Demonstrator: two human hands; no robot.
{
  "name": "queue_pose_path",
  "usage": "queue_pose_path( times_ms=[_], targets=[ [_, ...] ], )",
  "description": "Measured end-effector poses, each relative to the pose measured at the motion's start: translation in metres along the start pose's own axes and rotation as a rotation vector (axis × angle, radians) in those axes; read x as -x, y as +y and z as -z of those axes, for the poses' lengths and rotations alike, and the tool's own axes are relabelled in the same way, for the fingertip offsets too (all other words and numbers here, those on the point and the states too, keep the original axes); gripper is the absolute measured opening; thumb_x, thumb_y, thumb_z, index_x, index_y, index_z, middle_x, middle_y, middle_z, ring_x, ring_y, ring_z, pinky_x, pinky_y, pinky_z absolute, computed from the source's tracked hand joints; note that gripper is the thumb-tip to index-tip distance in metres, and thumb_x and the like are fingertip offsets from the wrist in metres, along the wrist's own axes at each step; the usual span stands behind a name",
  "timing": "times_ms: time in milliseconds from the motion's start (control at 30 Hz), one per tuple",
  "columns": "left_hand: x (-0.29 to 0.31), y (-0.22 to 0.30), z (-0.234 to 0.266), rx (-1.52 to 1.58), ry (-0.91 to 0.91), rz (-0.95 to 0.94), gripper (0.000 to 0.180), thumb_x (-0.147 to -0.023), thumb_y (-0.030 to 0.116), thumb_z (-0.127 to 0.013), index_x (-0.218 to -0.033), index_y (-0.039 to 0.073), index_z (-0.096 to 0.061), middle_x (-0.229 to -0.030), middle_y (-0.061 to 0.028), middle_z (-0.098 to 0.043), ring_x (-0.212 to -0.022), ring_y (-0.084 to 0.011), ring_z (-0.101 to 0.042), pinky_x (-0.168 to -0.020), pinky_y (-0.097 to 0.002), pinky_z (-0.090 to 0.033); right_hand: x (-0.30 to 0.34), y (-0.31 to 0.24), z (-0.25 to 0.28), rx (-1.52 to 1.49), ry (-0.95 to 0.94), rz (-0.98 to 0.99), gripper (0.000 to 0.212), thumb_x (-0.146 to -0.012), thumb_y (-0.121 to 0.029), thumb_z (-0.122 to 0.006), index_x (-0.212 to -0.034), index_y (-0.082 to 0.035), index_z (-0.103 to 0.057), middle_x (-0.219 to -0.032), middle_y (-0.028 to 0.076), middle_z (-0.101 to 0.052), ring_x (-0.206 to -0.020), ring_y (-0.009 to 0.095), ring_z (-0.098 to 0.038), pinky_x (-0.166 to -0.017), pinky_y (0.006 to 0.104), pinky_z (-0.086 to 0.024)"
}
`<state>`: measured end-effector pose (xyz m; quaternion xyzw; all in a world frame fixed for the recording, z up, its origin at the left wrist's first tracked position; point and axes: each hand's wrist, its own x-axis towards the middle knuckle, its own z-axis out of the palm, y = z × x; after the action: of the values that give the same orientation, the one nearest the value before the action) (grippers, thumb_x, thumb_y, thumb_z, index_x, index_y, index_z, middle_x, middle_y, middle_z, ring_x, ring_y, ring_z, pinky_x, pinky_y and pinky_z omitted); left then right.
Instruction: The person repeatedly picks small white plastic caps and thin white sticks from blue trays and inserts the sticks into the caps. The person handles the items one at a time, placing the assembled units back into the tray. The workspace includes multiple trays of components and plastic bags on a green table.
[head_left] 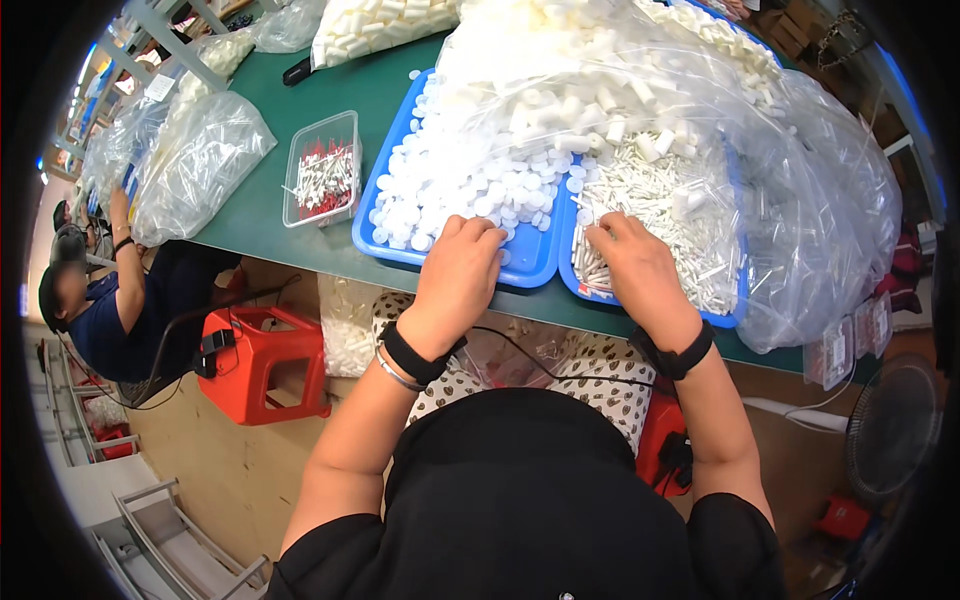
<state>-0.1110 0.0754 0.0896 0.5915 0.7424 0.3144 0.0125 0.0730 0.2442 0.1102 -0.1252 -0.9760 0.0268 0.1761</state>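
Observation:
My left hand [462,272] reaches over the near edge of a blue tray [545,268] holding many small white translucent discs [420,190]. Its fingers are bent and drawn together at the discs; whatever sits between the fingertips is hidden. Beside it, my right hand [645,272] dips into a second blue tray [733,312] filled with thin white stick-like pieces [625,190]. Thumb and fingers there are pinched down among the sticks, and I cannot make out what they hold. Both wrists wear black bands.
A large clear bag [600,75] of white foam-like cylinders slumps over both trays. To the left stands a clear plastic box [322,170] of red and white pieces on the green table [300,262]. Another person [115,300] sits far left near a red stool [255,365]. A fan [890,425] stands at right.

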Motion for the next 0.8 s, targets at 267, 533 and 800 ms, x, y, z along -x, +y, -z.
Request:
queue_pose_path(
  times_ms=[267,533,800],
  targets=[
    [-0.006,-0.008,0.003,0.009,-0.009,0.039,0.015,-0.078,0.002,-0.067,-0.093,0.004,-0.064,-0.092,-0.0116,-0.06,-0.091,-0.0318,-0.055,-0.078,-0.0404,-0.047,0.008,0.015,0.01,-0.069,0.105,0.06,0.015,-0.074,0.002,-0.06,-0.089,-0.002,-0.061,-0.099,0.009,-0.062,-0.086,0.026,-0.06,-0.07,0.0359,-0.053],
    [-0.011,0.001,-0.007,0.115,0.217,0.066,0.01,-0.082,0.004,-0.068,-0.091,0.003,-0.064,-0.085,-0.011,-0.064,-0.082,-0.029,-0.059,-0.073,-0.0384,-0.048,0.027,-0.002,0.026,-0.296,0.25,-0.196,0.01,-0.079,-0.011,-0.075,-0.084,-0.005,-0.068,-0.068,0.007,-0.062,-0.064,0.026,-0.058,-0.06,0.0365,-0.044],
    [-0.006,0.016,-0.017,0.981,0.182,0.499,0.014,-0.094,0.011,-0.064,-0.105,0.002,-0.062,-0.091,-0.0056,-0.065,-0.082,-0.0147,-0.063,-0.074,-0.0261,-0.051,0.038,-0.035,0.028,-0.559,0.176,-0.347,0.009,-0.082,-0.011,-0.074,-0.086,-0.005,-0.07,-0.069,0.006,-0.06,-0.062,0.021,-0.051,-0.058,0.034,-0.04]
  ],
)
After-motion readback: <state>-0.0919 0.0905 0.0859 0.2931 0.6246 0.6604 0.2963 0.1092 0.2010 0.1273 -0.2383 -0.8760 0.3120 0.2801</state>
